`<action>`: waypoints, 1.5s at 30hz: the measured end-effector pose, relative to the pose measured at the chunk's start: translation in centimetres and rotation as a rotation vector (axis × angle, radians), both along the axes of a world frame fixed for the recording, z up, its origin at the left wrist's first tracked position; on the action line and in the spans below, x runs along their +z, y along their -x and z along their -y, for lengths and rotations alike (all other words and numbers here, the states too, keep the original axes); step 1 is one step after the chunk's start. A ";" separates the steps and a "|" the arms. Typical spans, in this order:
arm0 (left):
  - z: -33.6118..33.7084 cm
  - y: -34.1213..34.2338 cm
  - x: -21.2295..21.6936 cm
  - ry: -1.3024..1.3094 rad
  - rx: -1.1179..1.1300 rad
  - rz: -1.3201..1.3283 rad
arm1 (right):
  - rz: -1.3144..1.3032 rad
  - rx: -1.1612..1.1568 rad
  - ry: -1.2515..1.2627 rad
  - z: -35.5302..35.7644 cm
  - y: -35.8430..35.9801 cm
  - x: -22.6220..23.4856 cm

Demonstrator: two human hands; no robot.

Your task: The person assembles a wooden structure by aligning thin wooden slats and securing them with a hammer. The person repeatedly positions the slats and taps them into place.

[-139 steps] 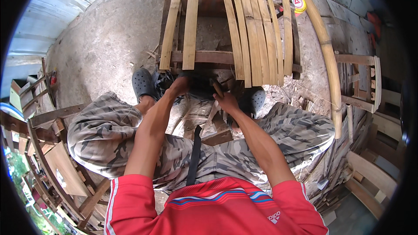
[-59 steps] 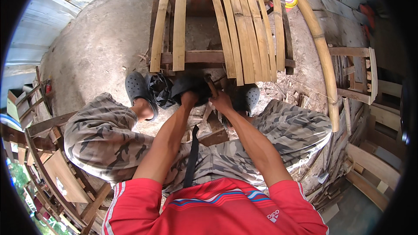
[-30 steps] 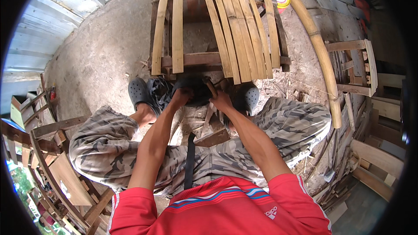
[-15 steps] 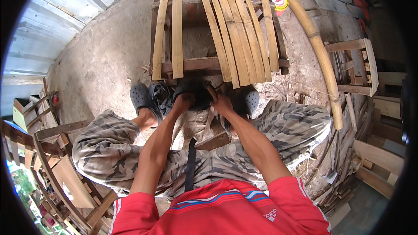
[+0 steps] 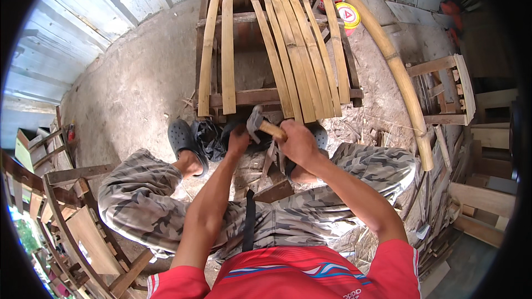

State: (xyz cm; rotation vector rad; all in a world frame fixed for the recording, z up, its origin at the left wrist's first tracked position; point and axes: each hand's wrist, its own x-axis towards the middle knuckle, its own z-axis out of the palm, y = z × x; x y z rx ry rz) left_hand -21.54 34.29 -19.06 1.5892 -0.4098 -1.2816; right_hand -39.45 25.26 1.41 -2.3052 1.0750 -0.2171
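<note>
My right hand point(image 5: 298, 142) is closed round the wooden handle of a claw hammer point(image 5: 271, 129). The hammer's metal head points left, toward my left hand. My left hand point(image 5: 239, 139) is closed low between my feet, beside the hammer head; whatever its fingers pinch is hidden against the dark background. Just beyond both hands are the near ends of several split bamboo slats point(image 5: 302, 66), which lie lengthwise over a dark wooden frame point(image 5: 256, 97). A wide gap separates the two left slats from the rest.
A black plastic bag point(image 5: 209, 139) lies beside my left clog point(image 5: 181, 137). Along the right runs a long bamboo pole point(image 5: 396, 69), with cans point(image 5: 348, 15) near its far end. A small wooden frame point(image 5: 438, 91) stands farther right. Wood scraps litter the ground, and a wooden rack point(image 5: 83, 232) is at left.
My right hand has risen and turned, bringing the hammer head into plain view. My left hand stays low and closed. The whole view has shifted slightly, with the slats lower in it.
</note>
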 end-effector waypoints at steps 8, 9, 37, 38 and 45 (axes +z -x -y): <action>2.1 3.9 5.7 0.000 0.165 -0.217 | 0.098 -0.200 0.218 2.8 -1.2 -1.2; 2.1 4.0 6.3 0.015 0.174 -0.242 | 0.108 -0.229 0.214 2.4 -1.3 -1.4; 4.3 6.0 13.6 0.341 0.502 0.436 | 0.358 -0.334 -0.116 2.6 -4.2 -4.7; 4.1 5.9 13.8 0.363 0.507 0.490 | 0.370 -0.320 -0.158 2.6 -4.4 -4.3; 4.3 2.0 15.3 0.426 0.517 0.794 | 0.378 -0.267 -0.223 3.7 -4.6 -4.6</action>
